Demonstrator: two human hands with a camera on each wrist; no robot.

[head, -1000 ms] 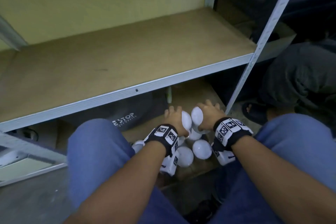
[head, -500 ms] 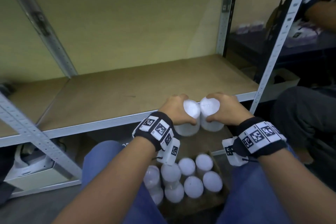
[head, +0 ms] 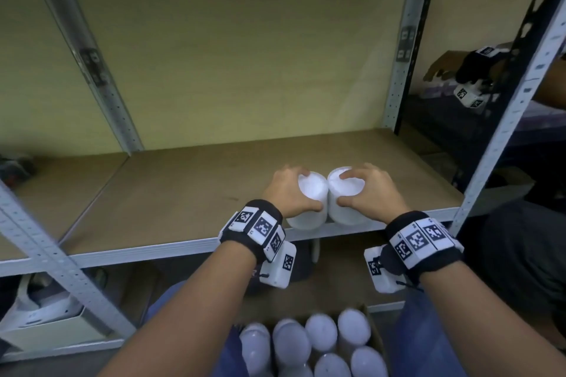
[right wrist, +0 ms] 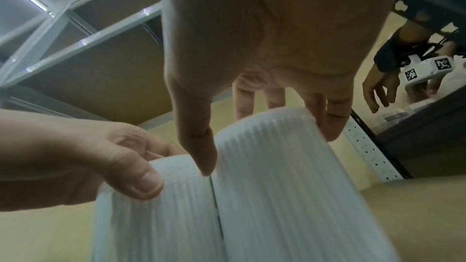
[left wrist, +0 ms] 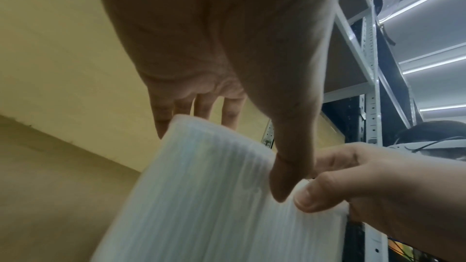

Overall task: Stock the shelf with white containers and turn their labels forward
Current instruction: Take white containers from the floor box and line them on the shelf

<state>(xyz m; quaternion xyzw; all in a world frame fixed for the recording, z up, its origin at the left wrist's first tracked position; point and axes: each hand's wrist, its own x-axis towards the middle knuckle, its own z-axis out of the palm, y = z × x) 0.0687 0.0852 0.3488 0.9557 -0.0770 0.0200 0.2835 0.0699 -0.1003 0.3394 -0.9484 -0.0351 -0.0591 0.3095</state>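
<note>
Two white ribbed containers stand side by side, touching, at the front edge of the wooden shelf [head: 183,193]. My left hand [head: 288,193] grips the left container [head: 309,211] from above, thumb on the near side and fingers behind. In the same way my right hand [head: 370,193] grips the right container [head: 346,211]. In the left wrist view the left container [left wrist: 214,196] fills the lower frame; in the right wrist view the right container [right wrist: 277,176] stands beside the left one [right wrist: 156,206]. No label shows on either.
A cardboard box [head: 372,327] holding several more white containers [head: 318,343] sits between my knees, below the shelf. Grey metal uprights [head: 502,138] frame the shelf at right and a diagonal brace [head: 61,266] crosses at left. Another person's hand [head: 453,70] works beyond the right upright.
Both hands lifted a container each out of the box, carried them up, and now hold them standing on the shelf's front edge. The head view tilted upward.
</note>
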